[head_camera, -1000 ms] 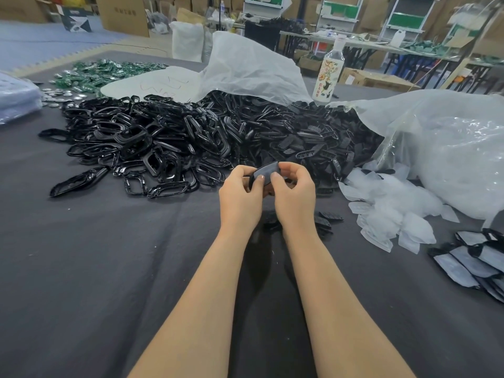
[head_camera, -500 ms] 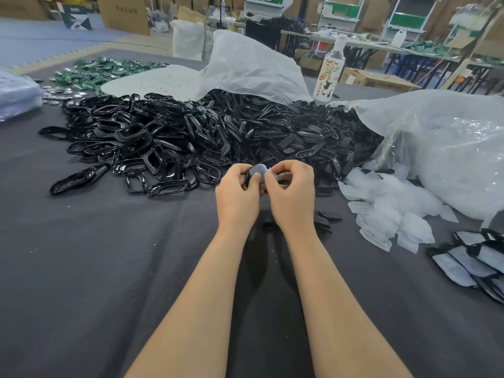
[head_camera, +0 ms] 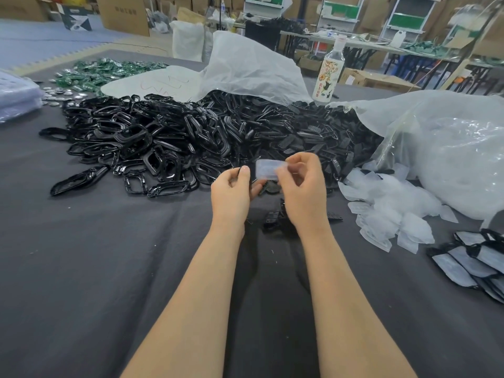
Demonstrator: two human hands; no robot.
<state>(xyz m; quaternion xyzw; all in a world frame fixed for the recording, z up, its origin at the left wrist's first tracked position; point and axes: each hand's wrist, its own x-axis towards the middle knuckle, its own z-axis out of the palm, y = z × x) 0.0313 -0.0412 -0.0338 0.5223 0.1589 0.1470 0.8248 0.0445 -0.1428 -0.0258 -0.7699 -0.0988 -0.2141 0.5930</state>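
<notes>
My right hand [head_camera: 301, 186] pinches a small translucent film [head_camera: 268, 169] between thumb and fingers, held up over the table. My left hand [head_camera: 231, 190] curls round a small black plastic part [head_camera: 268, 186], mostly hidden behind the fingers. A few more small black parts [head_camera: 272, 219] lie on the grey cloth under my hands. Just beyond the hands spreads a big heap of black plastic frames and parts [head_camera: 191, 140].
Peeled clear films [head_camera: 387, 211] lie in a pile at the right beside a large clear plastic bag [head_camera: 441, 148]. Film-covered black pieces [head_camera: 474, 263] are stacked at the right edge. A bottle [head_camera: 330, 75] stands behind the heap. Green parts [head_camera: 106, 72] lie far left.
The hands have drawn apart. My right hand has pulled the translucent film off the black part, which stays in my left hand.
</notes>
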